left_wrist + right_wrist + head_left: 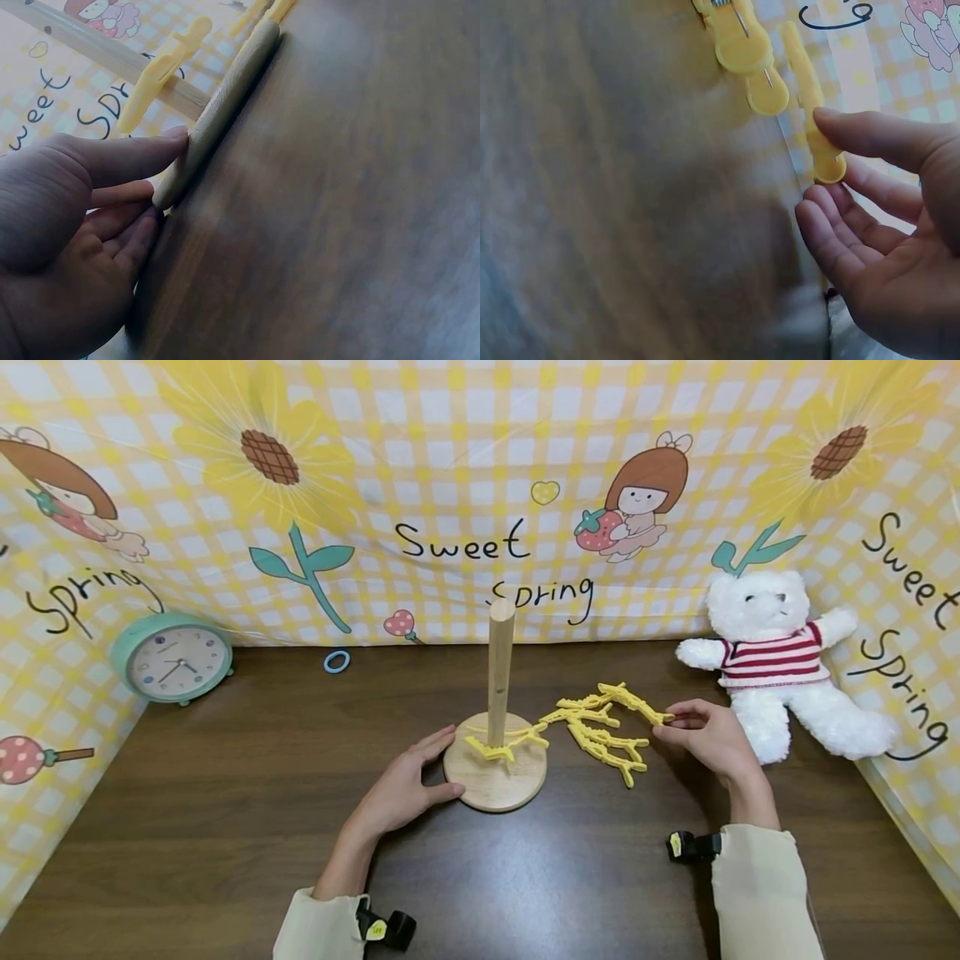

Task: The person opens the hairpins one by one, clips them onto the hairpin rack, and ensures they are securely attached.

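Observation:
A wooden stand with a round base (495, 787) and an upright pole (500, 677) stands mid-table. My left hand (405, 781) holds the left edge of that base, thumb toward the front and fingers toward the back; its thumb (142, 154) touches the rim in the left wrist view. Yellow clothespins (600, 745), clipped together in a branching chain, spread from the foot of the pole to the right. My right hand (712, 739) pinches the end of the outermost clothespin (826, 154) between thumb and fingers. Metal springs show on neighbouring clothespins (742, 37).
At the back left stands a green alarm clock (180, 658). A small blue ring (337, 662) lies near the back edge. A white teddy bear (776, 652) in a striped sweater sits behind my right hand. Patterned cloth (450, 443) walls the back and sides of the brown table (225, 827).

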### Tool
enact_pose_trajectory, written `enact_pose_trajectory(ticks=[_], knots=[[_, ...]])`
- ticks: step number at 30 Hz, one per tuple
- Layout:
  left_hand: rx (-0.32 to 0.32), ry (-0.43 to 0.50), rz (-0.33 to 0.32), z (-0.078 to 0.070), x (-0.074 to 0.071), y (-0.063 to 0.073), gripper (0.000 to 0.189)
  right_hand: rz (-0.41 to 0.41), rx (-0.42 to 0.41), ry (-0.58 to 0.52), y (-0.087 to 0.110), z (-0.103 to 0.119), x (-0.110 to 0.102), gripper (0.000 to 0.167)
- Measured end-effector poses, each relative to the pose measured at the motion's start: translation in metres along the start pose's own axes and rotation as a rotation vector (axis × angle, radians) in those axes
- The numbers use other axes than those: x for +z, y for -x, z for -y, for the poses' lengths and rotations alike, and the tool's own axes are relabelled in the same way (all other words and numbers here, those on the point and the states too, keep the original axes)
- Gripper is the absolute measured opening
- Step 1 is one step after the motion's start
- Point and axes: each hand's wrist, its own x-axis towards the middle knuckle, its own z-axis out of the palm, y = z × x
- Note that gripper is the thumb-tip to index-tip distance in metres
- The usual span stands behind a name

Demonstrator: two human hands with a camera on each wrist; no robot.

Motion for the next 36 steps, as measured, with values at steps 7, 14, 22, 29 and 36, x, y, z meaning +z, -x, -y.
enact_pose_trajectory(ticks=[7, 14, 22, 29, 36], knots=[[0.008, -0.001, 0.0, -0.001, 0.001, -0.001, 0.077, -0.035, -0.046, -0.058, 0.0, 0.006, 0.002, 0.047], [0.016, -0.001, 0.003, -0.001, 0.001, -0.001, 0.077, -0.003, -0.153, -0.123, 0.001, 0.016, 0.007, 0.041], [0.014, -0.006, 0.004, -0.002, 0.002, -0.002, 0.077, 0.022, -0.195, -0.158, 0.003, 0.026, 0.014, 0.038], [0.019, -0.005, 0.002, -0.002, 0.002, -0.003, 0.077, 0.026, -0.181, -0.182, 0.007, 0.037, 0.018, 0.043], [0.008, 0.007, 0.003, -0.001, -0.001, -0.001, 0.078, 0.007, -0.189, -0.238, 0.008, 0.043, 0.025, 0.044]])
